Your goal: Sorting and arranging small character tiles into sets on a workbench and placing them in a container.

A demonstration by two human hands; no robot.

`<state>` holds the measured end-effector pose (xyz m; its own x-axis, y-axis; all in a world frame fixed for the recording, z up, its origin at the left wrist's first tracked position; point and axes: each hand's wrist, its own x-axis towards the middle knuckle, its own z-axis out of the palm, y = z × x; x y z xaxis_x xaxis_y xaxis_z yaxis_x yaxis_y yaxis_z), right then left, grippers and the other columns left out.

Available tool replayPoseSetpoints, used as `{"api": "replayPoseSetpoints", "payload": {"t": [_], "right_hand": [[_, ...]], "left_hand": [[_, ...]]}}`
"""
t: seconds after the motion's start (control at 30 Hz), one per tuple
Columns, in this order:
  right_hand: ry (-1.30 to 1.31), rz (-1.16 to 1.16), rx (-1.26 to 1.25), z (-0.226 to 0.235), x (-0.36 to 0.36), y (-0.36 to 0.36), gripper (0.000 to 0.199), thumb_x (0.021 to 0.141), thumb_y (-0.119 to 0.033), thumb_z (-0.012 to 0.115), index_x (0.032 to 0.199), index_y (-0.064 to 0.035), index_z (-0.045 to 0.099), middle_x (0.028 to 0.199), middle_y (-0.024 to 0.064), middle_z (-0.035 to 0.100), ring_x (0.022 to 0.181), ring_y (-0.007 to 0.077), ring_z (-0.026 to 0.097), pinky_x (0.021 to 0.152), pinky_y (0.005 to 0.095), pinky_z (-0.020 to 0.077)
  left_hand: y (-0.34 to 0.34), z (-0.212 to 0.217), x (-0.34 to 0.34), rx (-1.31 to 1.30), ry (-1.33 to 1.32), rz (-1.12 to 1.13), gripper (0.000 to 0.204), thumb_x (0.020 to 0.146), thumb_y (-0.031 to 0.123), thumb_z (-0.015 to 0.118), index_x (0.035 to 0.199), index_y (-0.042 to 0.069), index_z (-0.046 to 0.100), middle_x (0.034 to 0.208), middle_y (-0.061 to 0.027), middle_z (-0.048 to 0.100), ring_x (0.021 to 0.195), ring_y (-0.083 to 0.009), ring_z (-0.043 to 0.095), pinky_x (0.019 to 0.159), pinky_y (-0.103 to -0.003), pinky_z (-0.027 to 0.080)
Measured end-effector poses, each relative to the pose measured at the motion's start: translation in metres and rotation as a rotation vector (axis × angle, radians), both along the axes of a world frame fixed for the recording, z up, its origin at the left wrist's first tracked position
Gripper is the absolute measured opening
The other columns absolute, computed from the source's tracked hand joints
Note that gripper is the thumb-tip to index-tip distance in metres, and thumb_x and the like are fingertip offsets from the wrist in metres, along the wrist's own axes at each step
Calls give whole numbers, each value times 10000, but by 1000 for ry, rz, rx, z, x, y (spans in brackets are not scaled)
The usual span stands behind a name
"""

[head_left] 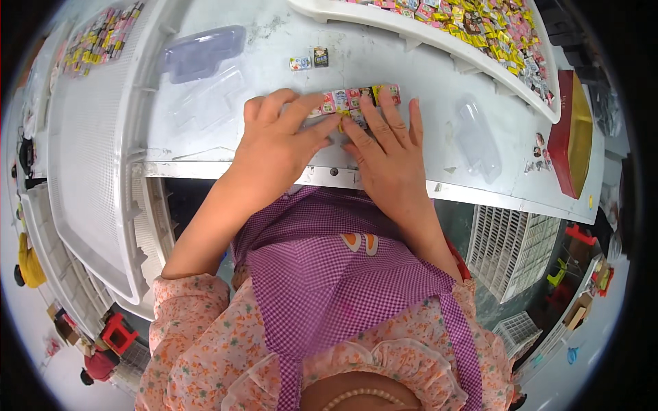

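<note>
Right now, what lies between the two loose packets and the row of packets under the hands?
Head view: bare white table lies between the two loose packets and the row; nothing sits there.

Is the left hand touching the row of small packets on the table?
Touching: the head view shows the left hand with fingertips pressed on the packet row.

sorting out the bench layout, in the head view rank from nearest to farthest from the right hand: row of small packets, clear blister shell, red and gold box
1. Row of small packets: under the right hand's fingertips.
2. Clear blister shell: on the table to its right.
3. Red and gold box: far right, past the shell.
</note>
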<state>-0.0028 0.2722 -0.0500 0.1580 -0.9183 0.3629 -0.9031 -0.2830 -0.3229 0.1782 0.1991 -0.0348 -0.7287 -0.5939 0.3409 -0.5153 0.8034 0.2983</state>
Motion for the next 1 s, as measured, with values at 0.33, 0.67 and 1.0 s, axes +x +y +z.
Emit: {"api": "replayPoseSetpoints", "payload": {"t": [0.33,0.67,1.0], "right_hand": [[66,46,-22,2,-3,-1,355,712,-77,632,1060,-36,577,1277,145,492,1272,311,393,1068,562,205],[-33,15,-46,-9,3,6,381,771,-195,653,1132,-103,572,1273,119,487,1268,301,382,1075,549,203],[-59,57,-43,-5,1,-5,359,786,-177,638,1123,-76,570,1289,156,473,1252,330,404,1074,546,214]], "left_hand": [[-9,13,3,137,100,-96,376,727,116,669,1096,88,604,1144,-68,552,1054,-272,469,891,-382,345],[-15,9,-9,254,200,44,368,762,56,662,1119,17,579,1042,-170,569,977,-352,501,869,-382,412],[-53,0,-16,569,188,147,241,794,104,586,1016,19,624,903,-178,616,777,-317,604,702,-376,486]]}}
